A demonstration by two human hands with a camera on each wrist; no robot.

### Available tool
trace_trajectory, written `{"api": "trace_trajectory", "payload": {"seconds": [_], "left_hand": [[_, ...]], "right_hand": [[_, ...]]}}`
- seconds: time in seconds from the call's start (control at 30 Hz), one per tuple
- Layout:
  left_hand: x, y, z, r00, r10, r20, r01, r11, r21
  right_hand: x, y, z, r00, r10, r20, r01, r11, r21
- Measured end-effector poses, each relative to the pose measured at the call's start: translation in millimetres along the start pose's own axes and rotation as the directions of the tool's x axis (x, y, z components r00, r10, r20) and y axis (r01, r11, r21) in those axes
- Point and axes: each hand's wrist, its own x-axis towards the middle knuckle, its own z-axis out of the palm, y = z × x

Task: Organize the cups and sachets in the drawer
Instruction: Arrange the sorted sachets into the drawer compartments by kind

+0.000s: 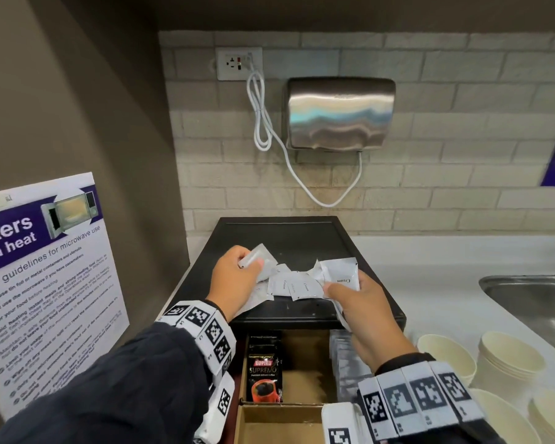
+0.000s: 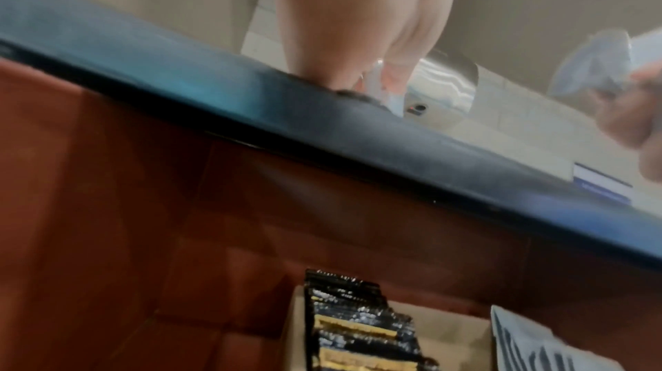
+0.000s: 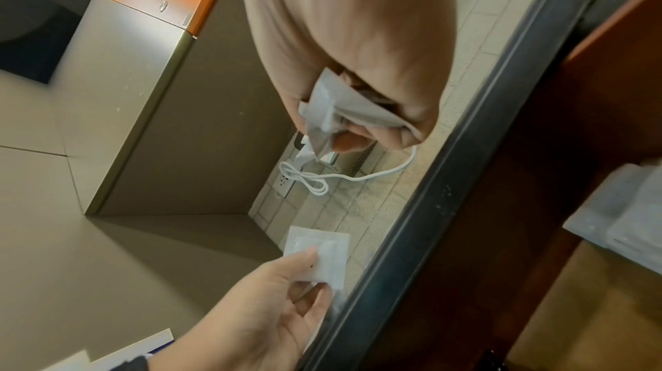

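Several white cream sachets (image 1: 297, 286) lie in a loose pile on top of the black drawer unit (image 1: 285, 232). My left hand (image 1: 234, 277) pinches a white sachet (image 1: 261, 258) at the pile's left; that sachet (image 3: 320, 257) shows between thumb and fingers in the right wrist view. My right hand (image 1: 353, 299) grips a bunch of white sachets (image 1: 342, 274), crumpled in the fist (image 3: 333, 113). Below, the open drawer (image 1: 305, 357) holds a stack of black Kopiko coffee sachets (image 1: 265, 368) at left and grey sachets (image 1: 346, 363) at right.
Stacks of cream paper cups (image 1: 510, 357) stand on the white counter to the right, near a steel sink (image 1: 535, 302). A cardboard divider compartment (image 1: 276, 424) sits at the drawer's front. A steel hand dryer (image 1: 338, 112) and a corded socket (image 1: 239, 63) hang on the tiled wall.
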Motion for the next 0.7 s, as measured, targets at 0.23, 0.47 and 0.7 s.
{"api": "trace_trajectory", "payload": {"seconds": [0.23,0.47,0.7], "left_hand": [[1,17,-6,0.998,-0.053,0.028,0.057,0.981,-0.185],[-5,36,34,0.967,-0.136,0.218,0.169,0.975,-0.144],[-4,37,59,0.953,-0.225,0.202,0.178,0.958,0.227]], "right_hand": [[-8,5,-14,0.999,0.015,-0.034,-0.010,0.990,0.141],[-13,21,-19,0.996,0.046,-0.077,-0.024,0.963,0.267],[-16,19,-26,0.995,0.038,-0.089,-0.012,0.960,0.281]]}}
